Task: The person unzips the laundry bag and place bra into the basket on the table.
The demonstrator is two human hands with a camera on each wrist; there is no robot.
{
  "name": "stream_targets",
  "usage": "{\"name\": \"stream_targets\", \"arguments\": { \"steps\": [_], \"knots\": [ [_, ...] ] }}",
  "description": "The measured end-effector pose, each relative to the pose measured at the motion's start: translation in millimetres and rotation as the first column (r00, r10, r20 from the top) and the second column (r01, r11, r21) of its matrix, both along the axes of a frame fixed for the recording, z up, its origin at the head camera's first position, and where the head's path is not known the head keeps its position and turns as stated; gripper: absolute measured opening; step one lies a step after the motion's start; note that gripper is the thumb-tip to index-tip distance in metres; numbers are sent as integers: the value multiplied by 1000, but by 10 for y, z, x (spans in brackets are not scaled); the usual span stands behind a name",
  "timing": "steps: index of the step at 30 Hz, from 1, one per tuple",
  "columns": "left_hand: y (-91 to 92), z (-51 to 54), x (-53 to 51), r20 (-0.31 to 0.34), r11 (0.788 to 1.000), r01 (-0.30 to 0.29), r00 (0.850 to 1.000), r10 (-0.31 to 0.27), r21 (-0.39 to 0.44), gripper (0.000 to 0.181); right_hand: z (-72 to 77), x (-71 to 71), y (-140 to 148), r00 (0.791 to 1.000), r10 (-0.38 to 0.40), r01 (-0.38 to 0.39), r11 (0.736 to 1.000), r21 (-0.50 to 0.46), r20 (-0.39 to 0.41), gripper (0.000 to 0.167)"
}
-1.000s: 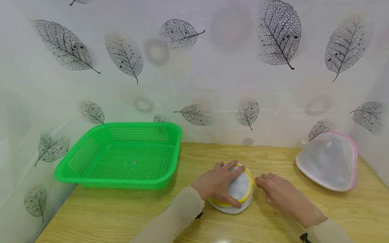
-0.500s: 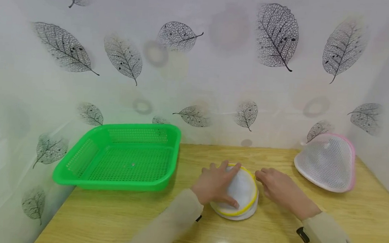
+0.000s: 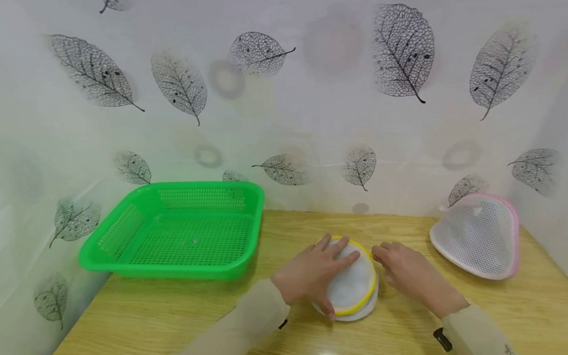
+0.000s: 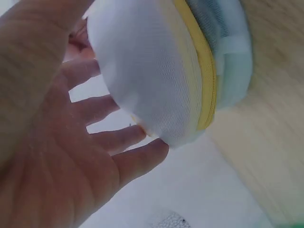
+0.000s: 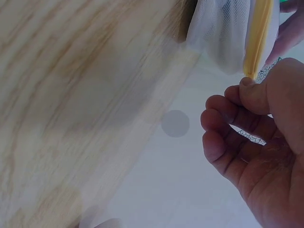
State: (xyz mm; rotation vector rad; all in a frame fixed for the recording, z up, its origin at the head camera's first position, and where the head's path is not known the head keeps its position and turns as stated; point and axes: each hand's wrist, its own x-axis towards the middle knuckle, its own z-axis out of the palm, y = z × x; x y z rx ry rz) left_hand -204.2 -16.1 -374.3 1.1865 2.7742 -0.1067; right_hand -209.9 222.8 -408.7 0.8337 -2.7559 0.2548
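Note:
A round white mesh laundry bag (image 3: 350,286) with a yellow zipper band around it sits on the table. My left hand (image 3: 309,273) spreads over its left side, fingers across the top and thumb at the near edge. In the left wrist view, fairly straight fingers (image 4: 140,161) touch the white domed top (image 4: 142,61), with the palm apart from it. At the bag's right edge my right hand (image 3: 403,271) pinches the end of the yellow zipper (image 5: 256,42) between thumb and forefinger. The zipper pull itself is hidden by the fingertips.
A green plastic basket (image 3: 168,271) stands at the left on the wooden table (image 3: 400,350). Another white mesh bag with pink trim (image 3: 478,235) stands at the back right. A leaf-printed white sheet (image 3: 328,109) hangs behind the table.
The bag has shifted slightly right and its yellow-rimmed top has tilted. My left hand has moved its thumb to the near edge. The right hand keeps its pinch at the zipper.

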Motion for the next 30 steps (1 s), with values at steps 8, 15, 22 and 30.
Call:
{"name": "stream_targets", "arguments": {
  "steps": [8, 15, 22, 30],
  "knots": [
    [56, -110, -14, -28, 1000, -11, 1000, 10, -19, 127, -5, -17, -15, 1000, 3, -2, 1000, 15, -5, 20],
    [80, -149, -17, -82, 998, -11, 997, 6, -55, 127, -19, -22, -5, 1000, 11, -11, 999, 45, -11, 20],
    [73, -156, -21, -67, 999, -14, 998, 11, -44, 127, -62, -28, 8, 1000, 20, -19, 999, 50, -24, 20],
    [67, -159, -23, -71, 999, -14, 997, 11, -47, 127, -84, -21, 19, 999, 30, -28, 998, 53, -24, 23]
  ]
}}
